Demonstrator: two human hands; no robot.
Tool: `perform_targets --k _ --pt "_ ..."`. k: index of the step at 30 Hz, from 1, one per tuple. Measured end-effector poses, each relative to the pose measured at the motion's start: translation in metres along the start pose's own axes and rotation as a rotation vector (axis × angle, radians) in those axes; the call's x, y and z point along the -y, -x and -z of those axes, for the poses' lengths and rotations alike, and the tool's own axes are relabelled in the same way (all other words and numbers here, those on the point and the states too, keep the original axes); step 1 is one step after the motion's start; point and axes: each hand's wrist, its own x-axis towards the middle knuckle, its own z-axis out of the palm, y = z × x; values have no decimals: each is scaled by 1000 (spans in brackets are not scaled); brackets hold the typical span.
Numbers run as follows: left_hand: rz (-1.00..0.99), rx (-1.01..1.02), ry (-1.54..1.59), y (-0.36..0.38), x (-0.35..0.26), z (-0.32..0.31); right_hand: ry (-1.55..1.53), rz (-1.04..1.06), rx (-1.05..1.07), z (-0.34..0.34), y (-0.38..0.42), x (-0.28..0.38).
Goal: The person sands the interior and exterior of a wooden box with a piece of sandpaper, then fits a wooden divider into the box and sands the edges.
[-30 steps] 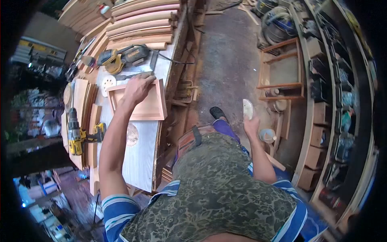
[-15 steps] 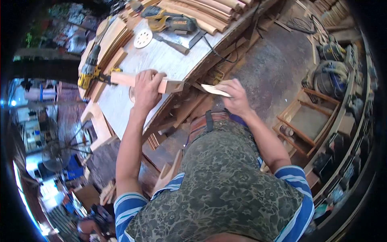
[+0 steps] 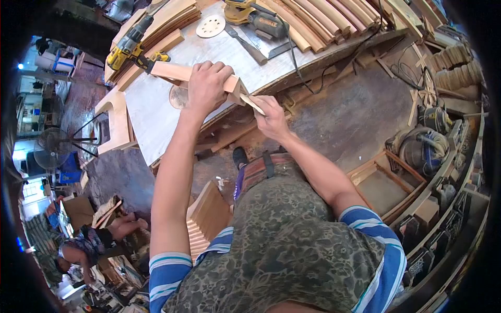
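Note:
My left hand [image 3: 209,87] is closed over a light wooden piece [image 3: 169,70] and holds it above the edge of the workbench [image 3: 151,122]. My right hand [image 3: 272,119] grips a thin pale flat piece [image 3: 252,103], which looks like folded sandpaper. Its tip meets the near end of the wooden piece, beside the fingers of my left hand. My hand hides part of the wood, and I cannot make out the slot in its end clearly. Behind the far end of the wood lies a yellow and black cordless drill [image 3: 128,52].
On the bench are a round perforated sanding disc [image 3: 211,26], a chisel [image 3: 250,48] and a corded sander [image 3: 266,25]. Curved wooden slats [image 3: 318,21] are stacked behind. A wooden frame [image 3: 389,185] lies on the floor at right. Another person [image 3: 94,245] is at lower left.
My right hand has moved left, bringing the thin pale piece from apart to the wood's end. The wooden piece has tilted, and the view has shifted.

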Motion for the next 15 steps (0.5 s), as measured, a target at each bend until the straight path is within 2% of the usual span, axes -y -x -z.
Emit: perform_targets --k 8,13,15 --pt "64 -24 8 -2 -2 -2 101 45 162 -1 -4 -26" --pt "81 -7 3 -1 -5 -1 47 21 182 1 -19 -17" --pt "92 16 -11 1 -7 -1 81 73 209 -5 -27 -21"
